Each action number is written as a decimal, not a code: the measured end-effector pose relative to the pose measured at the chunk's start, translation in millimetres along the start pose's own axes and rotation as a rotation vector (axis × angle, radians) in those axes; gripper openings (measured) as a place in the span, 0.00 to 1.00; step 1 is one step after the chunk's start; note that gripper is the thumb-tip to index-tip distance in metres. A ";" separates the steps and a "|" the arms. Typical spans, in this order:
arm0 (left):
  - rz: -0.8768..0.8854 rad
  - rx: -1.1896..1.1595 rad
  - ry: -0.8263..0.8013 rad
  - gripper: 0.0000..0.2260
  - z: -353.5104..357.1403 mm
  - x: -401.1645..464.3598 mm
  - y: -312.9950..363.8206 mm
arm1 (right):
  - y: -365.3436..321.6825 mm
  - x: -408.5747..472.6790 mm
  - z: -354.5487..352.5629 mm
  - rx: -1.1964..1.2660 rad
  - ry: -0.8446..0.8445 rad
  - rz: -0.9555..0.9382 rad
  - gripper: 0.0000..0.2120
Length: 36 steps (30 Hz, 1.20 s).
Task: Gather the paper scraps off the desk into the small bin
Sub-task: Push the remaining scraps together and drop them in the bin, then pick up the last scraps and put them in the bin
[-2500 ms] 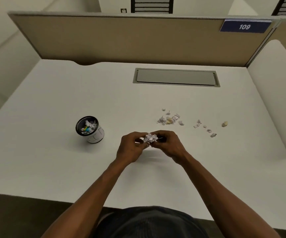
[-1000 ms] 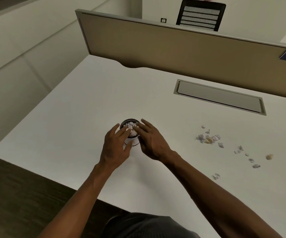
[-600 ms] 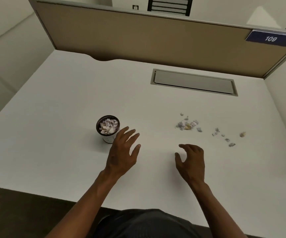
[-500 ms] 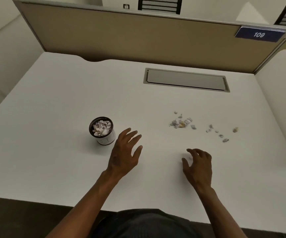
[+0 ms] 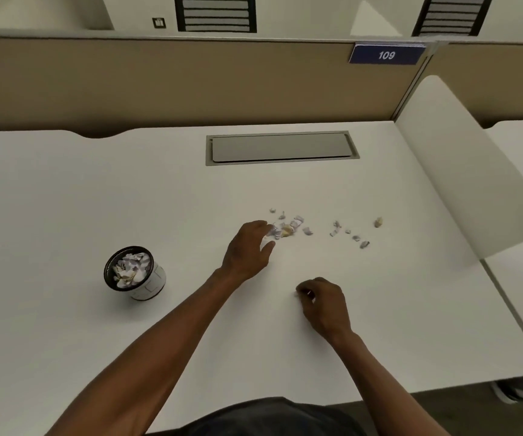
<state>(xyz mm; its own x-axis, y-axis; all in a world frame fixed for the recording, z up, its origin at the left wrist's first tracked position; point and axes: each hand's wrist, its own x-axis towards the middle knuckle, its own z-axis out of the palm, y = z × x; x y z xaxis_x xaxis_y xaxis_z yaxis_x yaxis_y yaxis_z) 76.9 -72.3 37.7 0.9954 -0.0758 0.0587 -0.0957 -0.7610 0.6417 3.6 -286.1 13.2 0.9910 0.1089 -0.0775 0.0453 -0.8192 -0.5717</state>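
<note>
A: Single view, head-worn. The desk [image 5: 96, 196] is looked down on from above its near edge, steeply, facing forward toward the partition [image 5: 191, 86].

B: Closeness?

A: Near. Both forearms are seen entering from the bottom edge; the left hand [image 5: 247, 250] and right hand [image 5: 324, 302] are caught mid-frame. Straight edges are bowed by the wide angle.

B: Reach of the frame?

A: The whole desk width is taken in, plus the number sign [image 5: 386, 54] and chair backs [image 5: 216, 12] beyond. No second view is supplied, so nothing is shared.
</note>
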 end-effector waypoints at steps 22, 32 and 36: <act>0.144 0.005 -0.093 0.22 39.0 -39.8 -20.4 | -15.9 141.4 -19.4 -0.266 -0.175 -0.197 0.24; 0.031 0.048 -0.065 0.22 14.7 36.4 -12.1 | -26.0 83.7 -8.2 -0.192 -0.178 -0.341 0.23; 0.047 0.198 -0.204 0.24 18.3 73.4 -5.8 | -19.6 79.8 -15.3 -0.088 -0.052 -0.203 0.24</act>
<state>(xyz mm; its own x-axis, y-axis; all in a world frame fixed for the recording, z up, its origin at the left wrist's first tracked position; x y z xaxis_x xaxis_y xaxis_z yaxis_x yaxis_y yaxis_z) 150.5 -85.2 24.3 0.9704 -0.2270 -0.0827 -0.1610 -0.8627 0.4793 83.7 -270.0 30.7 0.9528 0.3035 -0.0117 0.2561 -0.8234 -0.5064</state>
